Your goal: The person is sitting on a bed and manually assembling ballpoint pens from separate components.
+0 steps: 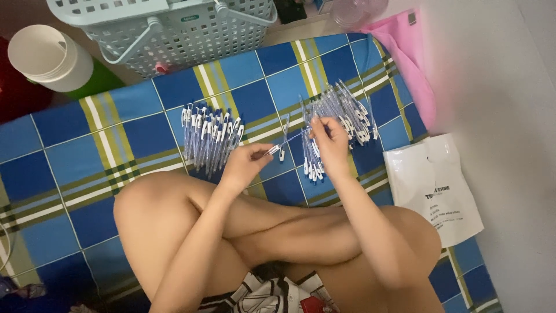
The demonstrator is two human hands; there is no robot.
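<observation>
seated cross-legged on a blue plaid sheet [69, 156] with green and white stripes, bare knees filling the lower frame. left hand [246, 165] raised just above the left knee, fingers curled in, pinching the near end of a clear pen [282, 145] with a white clip. right hand [331, 142] meeting it from the other side, fingertips pinched on a thin part at the pen's far end; exact part too small and blurred to make out. both hands closed on the one pen, held level between them, just above the sheet.

directly behind the right hand: loose heap of clear pens [341, 113], white clips showing, fanned and overlapping, spilling down to a few pens beside the right wrist. left of that, apart from it: neater row of pens [209, 136], laid side by side, clips pointing up-frame, just beyond the left hand.

top of frame: pale green lattice basket [168, 32] with two handles folded down, standing at the sheet's far edge. left of basket: white round tub [49, 58] resting on something green. top right: pink cloth [408, 64] along the sheet's edge against a pale wall, clear plastic container above it, contents not discernible. right of the right knee: white plastic bag [431, 185] with dark print, lying flat, partly on the sheet. bottom centre: black-and-white checked garment at the lap.
</observation>
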